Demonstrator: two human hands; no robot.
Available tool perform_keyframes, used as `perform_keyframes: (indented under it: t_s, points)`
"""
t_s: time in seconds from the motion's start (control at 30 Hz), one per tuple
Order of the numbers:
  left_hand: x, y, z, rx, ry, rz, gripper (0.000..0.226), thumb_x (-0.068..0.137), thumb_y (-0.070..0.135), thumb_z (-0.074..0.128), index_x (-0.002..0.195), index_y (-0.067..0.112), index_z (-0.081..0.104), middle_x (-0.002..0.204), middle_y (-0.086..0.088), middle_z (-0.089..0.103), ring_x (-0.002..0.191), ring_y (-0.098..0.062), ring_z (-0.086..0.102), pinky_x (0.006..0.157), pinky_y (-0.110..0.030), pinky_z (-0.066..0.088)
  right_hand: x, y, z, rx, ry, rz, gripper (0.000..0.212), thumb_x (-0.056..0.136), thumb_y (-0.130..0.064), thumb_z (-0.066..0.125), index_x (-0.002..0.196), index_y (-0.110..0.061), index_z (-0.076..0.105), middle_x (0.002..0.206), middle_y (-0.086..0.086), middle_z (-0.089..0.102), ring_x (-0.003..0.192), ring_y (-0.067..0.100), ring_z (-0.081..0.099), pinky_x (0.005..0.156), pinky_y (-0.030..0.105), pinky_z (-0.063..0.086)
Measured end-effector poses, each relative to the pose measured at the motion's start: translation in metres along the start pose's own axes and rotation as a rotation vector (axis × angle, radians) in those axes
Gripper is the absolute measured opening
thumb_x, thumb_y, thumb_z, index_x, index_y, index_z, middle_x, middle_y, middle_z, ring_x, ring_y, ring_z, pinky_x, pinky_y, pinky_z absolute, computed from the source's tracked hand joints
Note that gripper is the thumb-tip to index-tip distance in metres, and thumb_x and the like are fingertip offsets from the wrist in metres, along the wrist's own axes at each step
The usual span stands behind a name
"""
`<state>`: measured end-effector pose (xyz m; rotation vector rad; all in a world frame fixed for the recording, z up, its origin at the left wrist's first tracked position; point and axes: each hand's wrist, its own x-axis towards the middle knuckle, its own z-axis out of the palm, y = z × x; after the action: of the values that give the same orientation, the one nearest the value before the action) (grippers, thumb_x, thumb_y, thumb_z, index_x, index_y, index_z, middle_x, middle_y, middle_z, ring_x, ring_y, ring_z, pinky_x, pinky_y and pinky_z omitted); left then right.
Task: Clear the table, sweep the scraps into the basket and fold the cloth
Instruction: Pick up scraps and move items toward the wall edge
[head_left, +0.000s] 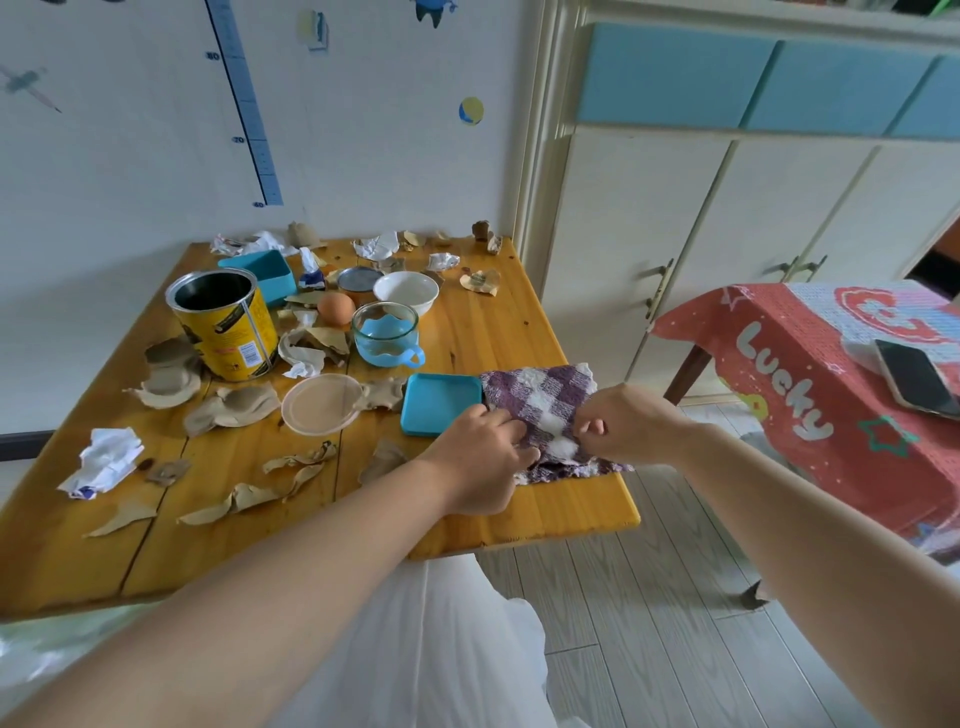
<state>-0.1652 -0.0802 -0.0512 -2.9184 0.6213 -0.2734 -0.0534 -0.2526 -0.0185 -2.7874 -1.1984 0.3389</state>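
1. White wall at the back, with a blue height chart and small stickers.
2. Cream wardrobe to the right, blue panels along its top.
3. Pale plank floor.
4. Red "Lucky" cloth over a side table, phone lying on it.

Beyond the left hand: one yellow can, one egg, one white bowl, one glass cup, one clear lid. Teal items, two: a box and a flat lid. At the right hand, one checked cloth.
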Motion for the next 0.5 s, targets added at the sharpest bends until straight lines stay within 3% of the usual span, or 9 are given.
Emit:
perform_keyframes:
  t_s: [0.07, 0.1, 0.17, 0.2, 0.27, 0.37, 0.5]
  points:
    - [0.001, -0.003, -0.003, -0.088, -0.02, -0.071, 0.037, 0.075, 0.025, 0.04, 0.09, 0.016, 0.072, 0.081, -0.007, 0.065, 0.081, -0.025, 0.06, 0.074, -0.035, 0.046, 0.009, -0.004, 0.0, 0.004, 0.121, 0.005, 0.021, 0.088, -0.017, 0.047, 0.09, -0.01, 0.068, 0.093, 0.005, 0.067, 0.085, 0.023, 0.062, 0.072, 0.036, 0.053]
    - [0.002, -0.005, -0.005, -0.127, 0.012, -0.108, 0.04, 0.078, 0.027, 0.035, 0.083, 0.012, 0.072, 0.077, -0.007, 0.065, 0.079, -0.025, 0.059, 0.073, -0.035, 0.047, 0.015, -0.007, 0.002, 0.007, 0.171, 0.005, 0.022, 0.09, -0.017, 0.047, 0.096, -0.011, 0.067, 0.101, 0.007, 0.065, 0.094, 0.024, 0.06, 0.077, 0.036, 0.052]
    - [0.002, -0.01, -0.006, -0.202, 0.154, -0.187, 0.034, 0.075, 0.023, 0.04, 0.06, 0.007, 0.066, 0.06, -0.006, 0.059, 0.063, -0.024, 0.056, 0.059, -0.032, 0.05, 0.024, -0.015, 0.007, 0.014, 0.195, 0.028, 0.03, 0.093, -0.028, 0.047, 0.12, -0.019, 0.058, 0.126, 0.005, 0.054, 0.118, 0.024, 0.047, 0.092, 0.039, 0.046]
    - [0.002, -0.013, -0.005, -0.226, 0.231, -0.239, 0.03, 0.074, 0.02, 0.042, 0.059, 0.006, 0.064, 0.059, -0.005, 0.059, 0.062, -0.024, 0.055, 0.057, -0.031, 0.05, 0.027, -0.02, 0.012, 0.009, 0.156, 0.076, 0.04, 0.093, -0.038, 0.046, 0.131, -0.026, 0.049, 0.136, 0.003, 0.045, 0.128, 0.025, 0.037, 0.099, 0.042, 0.042]
    - [-0.001, -0.023, -0.003, -0.242, 0.303, -0.369, 0.028, 0.075, 0.017, 0.045, 0.074, 0.007, 0.071, 0.074, -0.005, 0.067, 0.074, -0.025, 0.061, 0.064, -0.032, 0.052, 0.031, -0.029, 0.026, 0.021, 0.068, 0.201, 0.055, 0.089, -0.056, 0.041, 0.14, -0.037, 0.031, 0.149, 0.001, 0.028, 0.139, 0.026, 0.02, 0.105, 0.046, 0.034]
    - [-0.012, -0.039, -0.002, -0.247, 0.334, -0.57, 0.03, 0.076, 0.017, 0.051, 0.097, 0.009, 0.07, 0.096, -0.008, 0.068, 0.091, -0.029, 0.061, 0.076, -0.04, 0.052, 0.03, -0.036, 0.052, 0.019, 0.087, 0.288, 0.062, 0.086, -0.066, 0.033, 0.141, -0.041, 0.022, 0.155, 0.001, 0.016, 0.143, 0.026, 0.007, 0.108, 0.049, 0.026]
    - [-0.024, -0.059, 0.004, -0.286, 0.358, -0.758, 0.035, 0.077, 0.02, 0.05, 0.104, 0.005, 0.068, 0.101, -0.012, 0.065, 0.097, -0.034, 0.059, 0.079, -0.044, 0.051, 0.034, -0.041, 0.059, -0.004, 0.213, 0.322, 0.057, 0.087, -0.064, 0.032, 0.138, -0.039, 0.029, 0.148, 0.003, 0.028, 0.138, 0.027, 0.018, 0.104, 0.047, 0.028]
